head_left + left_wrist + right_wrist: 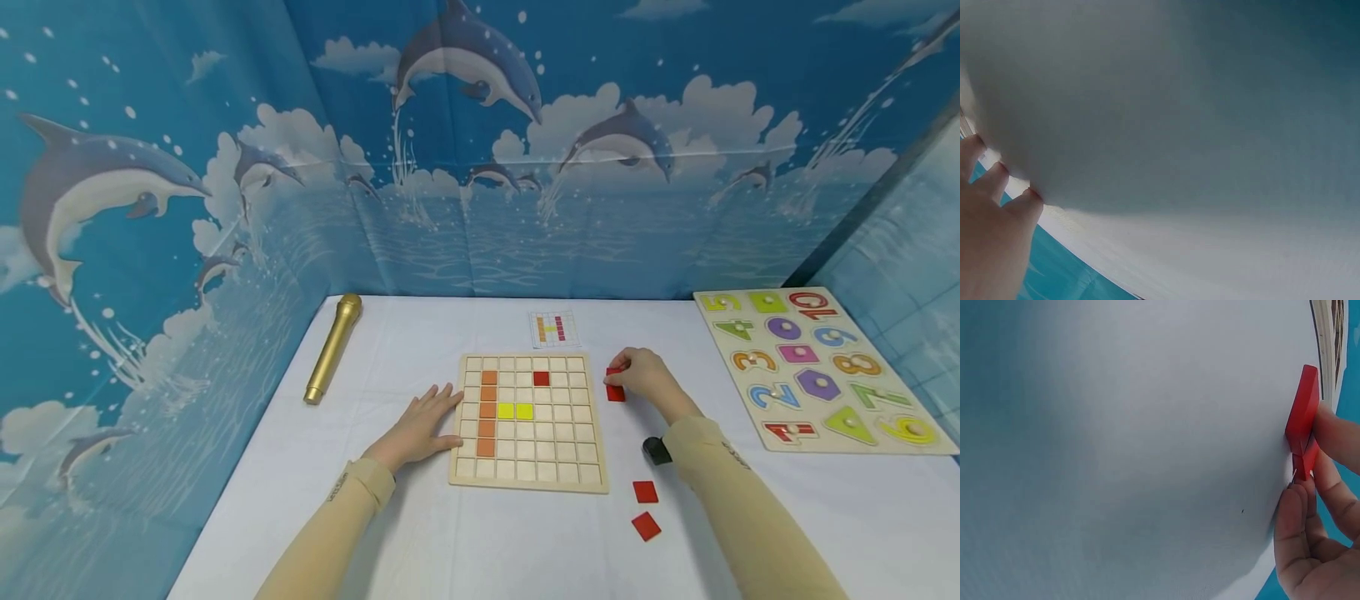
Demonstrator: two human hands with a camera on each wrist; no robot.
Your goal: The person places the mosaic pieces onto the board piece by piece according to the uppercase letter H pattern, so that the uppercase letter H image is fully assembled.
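Note:
A wooden grid board [532, 485] lies in the middle of the white table. On it stand a column of several orange tiles [487, 410], two yellow tiles [515, 411] and one red tile [542, 379]. My left hand [420, 429] rests with fingers spread at the board's left edge, thumb and fingertips at its rim. Just right of the board, my right hand [647, 379] pinches a red tile [1307, 462] between thumb and fingers. Another red tile [1303, 409] lies right against it on the cloth. Fingers partly hide both in the head view.
Two loose red tiles [646, 492] lie near the right forearm. Behind the board is a small pattern card [555, 329]. A gold microphone [333, 348] lies at the left, a wooden number puzzle [825, 375] at the right. Dolphin-print curtains [465, 233] stand behind the table.

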